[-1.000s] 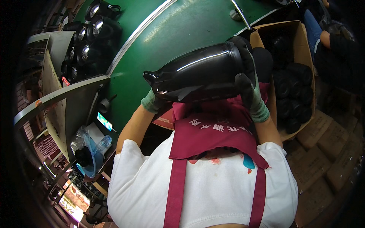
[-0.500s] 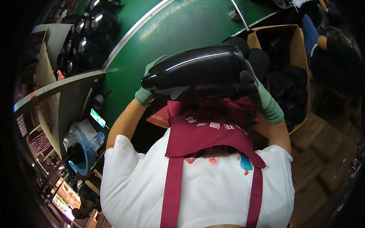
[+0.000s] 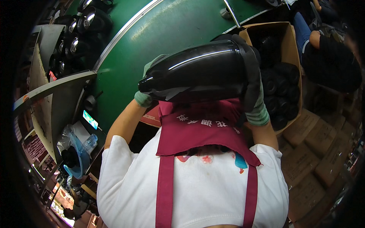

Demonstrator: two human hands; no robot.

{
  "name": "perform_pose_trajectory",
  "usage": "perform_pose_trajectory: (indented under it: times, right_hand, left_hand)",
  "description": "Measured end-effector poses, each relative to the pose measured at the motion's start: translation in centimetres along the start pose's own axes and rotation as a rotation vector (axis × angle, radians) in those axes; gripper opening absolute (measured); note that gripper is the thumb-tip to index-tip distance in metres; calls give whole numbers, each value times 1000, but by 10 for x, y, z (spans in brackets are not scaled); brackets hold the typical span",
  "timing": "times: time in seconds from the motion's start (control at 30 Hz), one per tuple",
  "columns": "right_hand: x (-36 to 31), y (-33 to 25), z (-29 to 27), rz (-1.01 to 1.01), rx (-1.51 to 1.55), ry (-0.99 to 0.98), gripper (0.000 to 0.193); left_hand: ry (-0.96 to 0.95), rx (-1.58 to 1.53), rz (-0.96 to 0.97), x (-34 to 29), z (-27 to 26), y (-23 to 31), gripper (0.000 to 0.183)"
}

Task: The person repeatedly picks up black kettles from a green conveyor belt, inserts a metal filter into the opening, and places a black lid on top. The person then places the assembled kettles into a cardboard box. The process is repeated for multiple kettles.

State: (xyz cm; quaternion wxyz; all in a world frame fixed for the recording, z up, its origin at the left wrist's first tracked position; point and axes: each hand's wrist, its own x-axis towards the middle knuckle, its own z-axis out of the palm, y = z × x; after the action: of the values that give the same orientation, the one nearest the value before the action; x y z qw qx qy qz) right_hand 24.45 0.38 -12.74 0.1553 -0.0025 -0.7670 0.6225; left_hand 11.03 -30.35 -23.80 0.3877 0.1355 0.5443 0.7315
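A glossy black jug body (image 3: 197, 72) lies sideways in front of my chest, its narrow spout-like tip to the left and its wide end to the right. My left hand (image 3: 144, 97), in a pale green glove, grips the narrow end from behind and below; most of its fingers are hidden by the jug body. Around the wide end wraps my right hand (image 3: 251, 78), in a green glove with a black palm, fingers over the rim. Whatever is inside the wide end cannot be seen.
At right stands an open cardboard box (image 3: 297, 57) holding several dark rounded parts. A green bench top (image 3: 159, 34) lies beyond the jug body, with a metal post (image 3: 232, 13). Several black jugs (image 3: 91, 22) crowd the far left. A lit phone (image 3: 90, 119) and a blue basin (image 3: 78, 167) are at left.
My right hand has shifted from the side of the wide end to wrap over its rim. The jug body stays level, held in both hands.
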Motion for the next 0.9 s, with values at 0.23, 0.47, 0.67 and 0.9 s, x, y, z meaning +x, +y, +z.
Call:
perform_pose_trajectory:
  times: [0.23, 0.47, 0.67, 0.9]
  right_hand:
    - [-28, 15, 14, -92, -61, 11, 68]
    - [-13, 15, -15, 500, 389, -106, 67]
    - [-22, 13, -6, -39, -17, 19, 66]
    - [-17, 23, -7, 318, 296, -56, 66]
  left_hand:
    - [-125, -197, -201, 0, 43, 19, 38]
    - [120, 611, 291, 14, 41, 103, 38]
    - [110, -24, 37, 14, 42, 71, 47]
    - [68, 16, 38, 16, 46, 67, 53]
